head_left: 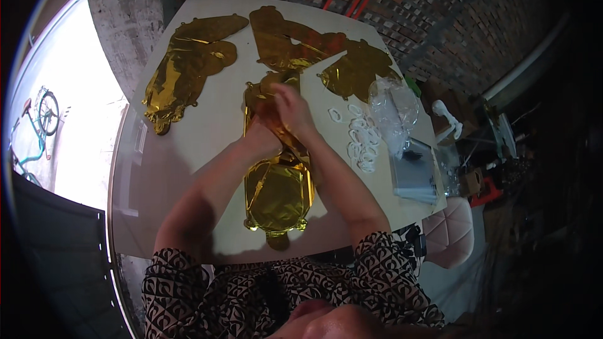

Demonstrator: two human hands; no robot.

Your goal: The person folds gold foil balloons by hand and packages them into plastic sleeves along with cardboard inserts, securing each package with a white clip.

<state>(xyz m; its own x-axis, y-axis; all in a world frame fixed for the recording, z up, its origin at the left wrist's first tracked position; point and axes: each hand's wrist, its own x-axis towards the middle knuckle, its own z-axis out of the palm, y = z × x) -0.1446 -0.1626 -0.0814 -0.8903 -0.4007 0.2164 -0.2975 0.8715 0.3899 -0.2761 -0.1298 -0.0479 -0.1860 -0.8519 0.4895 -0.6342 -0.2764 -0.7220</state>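
Observation:
A flat gold foil balloon (279, 196) lies lengthwise before me, its near end wide and rounded with a small tab. Its far part is bunched and raised between my hands. My left hand (262, 137) is closed on the foil near the middle, with its fingertips mostly hidden. Just beyond it, to the right, my right hand (293, 110) has its fingers bent against the raised foil. Other flat gold foil balloons lie farther off: one at the far left (182, 63), another at the far middle (286, 41), and one at the far right (355, 72).
White loops (361, 141) lie in a loose group right of my arms. Beside them are a crumpled clear plastic bag (394, 110) and a stack of flat clear bags (414, 172). A padded seat (449, 232) stands by the table's right edge (438, 179). Brick wall (433, 19) rises behind.

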